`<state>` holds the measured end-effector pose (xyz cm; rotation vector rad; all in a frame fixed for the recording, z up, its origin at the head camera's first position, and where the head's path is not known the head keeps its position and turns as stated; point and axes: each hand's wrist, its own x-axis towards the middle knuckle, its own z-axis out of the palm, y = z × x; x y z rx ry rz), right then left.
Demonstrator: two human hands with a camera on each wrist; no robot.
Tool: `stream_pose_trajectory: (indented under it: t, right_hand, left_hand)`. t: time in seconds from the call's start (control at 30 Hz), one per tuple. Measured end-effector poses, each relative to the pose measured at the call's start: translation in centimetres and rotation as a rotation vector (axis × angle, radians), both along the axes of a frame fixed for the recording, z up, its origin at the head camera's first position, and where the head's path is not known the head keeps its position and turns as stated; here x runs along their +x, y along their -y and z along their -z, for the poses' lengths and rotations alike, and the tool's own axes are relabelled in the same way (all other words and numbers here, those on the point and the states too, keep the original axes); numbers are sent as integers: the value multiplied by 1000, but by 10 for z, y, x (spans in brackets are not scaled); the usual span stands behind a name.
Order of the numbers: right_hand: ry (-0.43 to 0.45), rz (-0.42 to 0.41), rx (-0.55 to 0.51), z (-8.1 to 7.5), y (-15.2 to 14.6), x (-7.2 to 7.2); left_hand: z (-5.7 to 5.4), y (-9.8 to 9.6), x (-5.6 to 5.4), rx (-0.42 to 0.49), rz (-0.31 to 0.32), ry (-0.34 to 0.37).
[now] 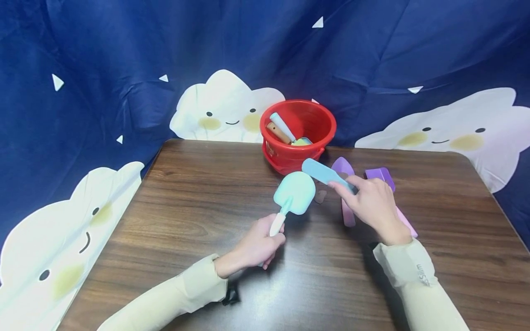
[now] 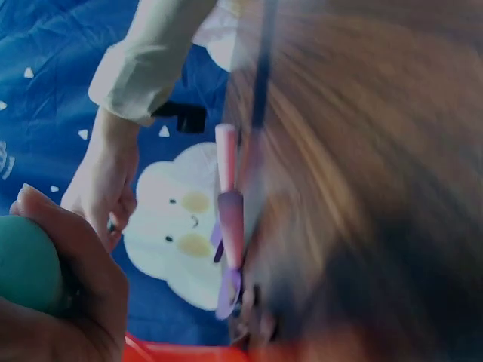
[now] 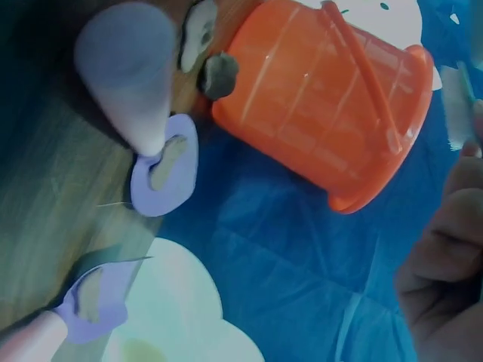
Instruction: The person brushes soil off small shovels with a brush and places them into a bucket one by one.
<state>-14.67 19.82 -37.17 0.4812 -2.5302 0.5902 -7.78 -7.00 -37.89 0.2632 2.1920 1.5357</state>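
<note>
Left hand (image 1: 263, 242): your fingers curl round the turquoise shovel (image 1: 295, 193), in front of the red bucket (image 1: 287, 157).
Right hand (image 1: 374, 200): thumb and fingers pinch the light blue tool (image 1: 324, 173), near the bucket's front.
Shovel and tool: ends close; swing either inward and you could knock one loose.
Pink-handled shovels (image 1: 348, 213): bucket's front right; your right hand, dipping, could shove them.

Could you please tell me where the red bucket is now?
In the head view, the red bucket stands near the far edge of the table, just right of image centre, beyond the left hand and left of both purple shovels.
</note>
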Motion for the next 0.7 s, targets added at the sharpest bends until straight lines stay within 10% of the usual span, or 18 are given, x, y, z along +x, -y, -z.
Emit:
stream_pose_trajectory:
  t: [0.4,0.7]
  right_hand:
    - [95,33,0,8,-8,3]
    - [116,29,2,8,-8,6]
  left_hand:
    - [-18,15,-18,-55,-59,-173]
    - [-39,27,-56,-59,-159,-281]
